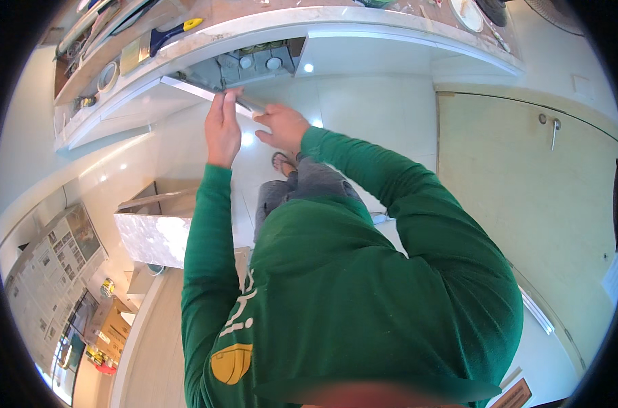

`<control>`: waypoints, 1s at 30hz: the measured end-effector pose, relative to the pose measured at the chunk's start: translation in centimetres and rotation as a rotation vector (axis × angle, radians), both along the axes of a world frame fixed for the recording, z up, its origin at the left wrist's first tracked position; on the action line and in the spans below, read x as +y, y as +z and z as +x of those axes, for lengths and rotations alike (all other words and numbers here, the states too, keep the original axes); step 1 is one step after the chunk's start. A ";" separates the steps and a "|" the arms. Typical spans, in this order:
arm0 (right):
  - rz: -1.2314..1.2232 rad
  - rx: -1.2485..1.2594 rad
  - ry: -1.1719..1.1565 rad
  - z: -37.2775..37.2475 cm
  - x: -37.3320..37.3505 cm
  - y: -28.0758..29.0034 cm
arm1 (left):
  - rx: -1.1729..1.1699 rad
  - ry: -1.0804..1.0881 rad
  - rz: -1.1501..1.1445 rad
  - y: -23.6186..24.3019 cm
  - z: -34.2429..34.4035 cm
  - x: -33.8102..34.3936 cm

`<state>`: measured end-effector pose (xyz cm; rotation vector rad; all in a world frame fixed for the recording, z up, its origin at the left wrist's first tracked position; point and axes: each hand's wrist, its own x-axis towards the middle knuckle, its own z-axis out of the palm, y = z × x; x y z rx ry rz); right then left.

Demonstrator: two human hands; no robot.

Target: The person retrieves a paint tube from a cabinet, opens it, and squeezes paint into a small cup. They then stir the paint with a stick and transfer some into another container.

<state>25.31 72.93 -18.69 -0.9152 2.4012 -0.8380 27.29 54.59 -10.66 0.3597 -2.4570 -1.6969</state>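
My left hand (222, 126) is raised with its fingers pressed on the top edge of a white cabinet door (186, 88), which stands swung out from the counter. Beside it, my right hand (282, 127) grips the same door near its outer end, thumb and fingers at the edge. The open cabinet (237, 64) behind the door holds several pale round items, too small to make out clearly.
A marble-topped counter (249, 24) carries a yellow-and-dark tool (174, 33), a tape roll (107, 76) and assorted items. A shiny open box (152, 238) stands at the left. A pale door (506, 177) is at the right. My sandalled foot (281, 162) is on tiled floor.
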 end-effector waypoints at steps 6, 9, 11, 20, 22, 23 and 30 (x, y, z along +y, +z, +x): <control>0.124 0.664 -0.039 -10.7 6.1 -1.9 | -0.059 0.000 -0.305 -9.0 1.6 -1.4; 0.499 0.838 0.053 -15.8 7.3 -2.1 | -0.115 0.027 -0.500 -11.8 4.6 -3.3; 0.516 0.875 0.050 -16.4 7.2 -2.6 | -0.121 0.061 -0.512 -12.4 5.9 -4.9; 0.019 0.966 -0.292 -16.1 8.6 -4.9 | 0.289 0.278 -0.292 -10.1 -0.3 -1.7; -0.024 0.971 -0.299 -16.7 9.2 -4.9 | 0.467 0.301 -0.310 -9.6 -4.1 -1.1; -0.065 0.969 -0.307 -16.9 9.5 -4.9 | 0.587 0.311 -0.333 -9.5 -6.3 -1.0; -0.310 0.915 -0.217 -13.8 13.0 -6.2 | 1.075 0.064 -0.233 -9.7 -16.7 -2.1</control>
